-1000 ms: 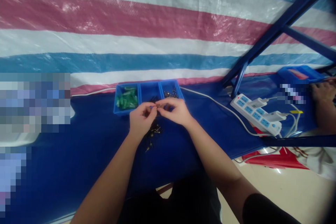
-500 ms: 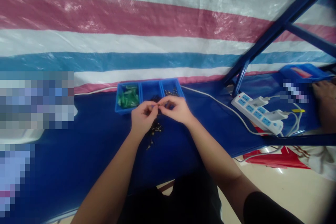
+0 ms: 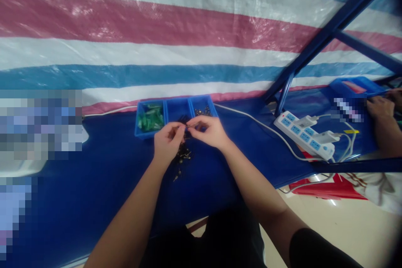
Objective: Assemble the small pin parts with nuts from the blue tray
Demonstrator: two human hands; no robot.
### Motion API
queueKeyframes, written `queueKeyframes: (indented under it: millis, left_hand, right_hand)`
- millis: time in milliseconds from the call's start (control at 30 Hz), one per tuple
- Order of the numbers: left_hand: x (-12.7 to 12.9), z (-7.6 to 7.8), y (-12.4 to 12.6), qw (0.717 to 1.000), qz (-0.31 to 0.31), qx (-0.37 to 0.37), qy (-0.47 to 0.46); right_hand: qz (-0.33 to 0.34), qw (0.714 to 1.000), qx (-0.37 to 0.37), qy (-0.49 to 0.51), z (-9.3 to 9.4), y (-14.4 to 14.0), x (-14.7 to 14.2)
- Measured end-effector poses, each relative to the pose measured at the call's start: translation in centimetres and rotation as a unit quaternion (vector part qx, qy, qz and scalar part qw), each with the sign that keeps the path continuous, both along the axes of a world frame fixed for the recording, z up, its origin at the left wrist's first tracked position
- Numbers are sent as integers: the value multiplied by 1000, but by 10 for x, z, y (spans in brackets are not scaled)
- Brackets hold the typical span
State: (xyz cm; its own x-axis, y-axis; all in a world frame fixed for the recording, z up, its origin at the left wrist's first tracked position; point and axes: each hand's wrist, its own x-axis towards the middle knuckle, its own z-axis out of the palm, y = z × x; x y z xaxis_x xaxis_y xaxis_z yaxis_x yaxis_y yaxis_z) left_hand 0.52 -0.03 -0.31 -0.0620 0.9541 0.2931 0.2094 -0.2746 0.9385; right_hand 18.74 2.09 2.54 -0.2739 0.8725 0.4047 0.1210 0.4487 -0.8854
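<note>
Two hands meet just in front of the blue tray [image 3: 169, 111] near the table's [image 3: 94, 184] far edge: the left hand [image 3: 166, 144] and right hand [image 3: 209, 132] pinch one tiny metal part [image 3: 185, 127] between fingertips. Loose small parts [image 3: 182, 159] lie on the table just below them.

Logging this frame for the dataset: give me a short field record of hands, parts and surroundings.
left hand: pinching a small metal part, fingertips meeting the right hand
right hand: pinching the same part
loose parts: small dark pile on the blue table, under the hands
tray: three compartments; green pieces left, dark bits in the middle and right
power strip: right, plugs in
other person's hand: far right
</note>
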Motion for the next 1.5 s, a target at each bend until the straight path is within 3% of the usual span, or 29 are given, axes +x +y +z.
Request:
queueKeyframes:
  millis: [533, 733, 1133, 1500]
  left_hand:
    - [2, 4, -2, 1000, 17, -1, 20]
    - [2, 3, -1, 1000, 2, -13, 9]
    - [-1, -1, -1, 999, -25, 28, -11]
    - [1, 4, -4, 1000, -9, -9, 13]
  right_hand:
    - [9, 1000, -16, 1, -3, 1, 0]
    - [10, 1000, -21, 1, -2, 1, 0]
    - [15, 1000, -26, -8, 5, -3, 0]
    - [-2, 1000, -10, -18, 5, -2, 2]
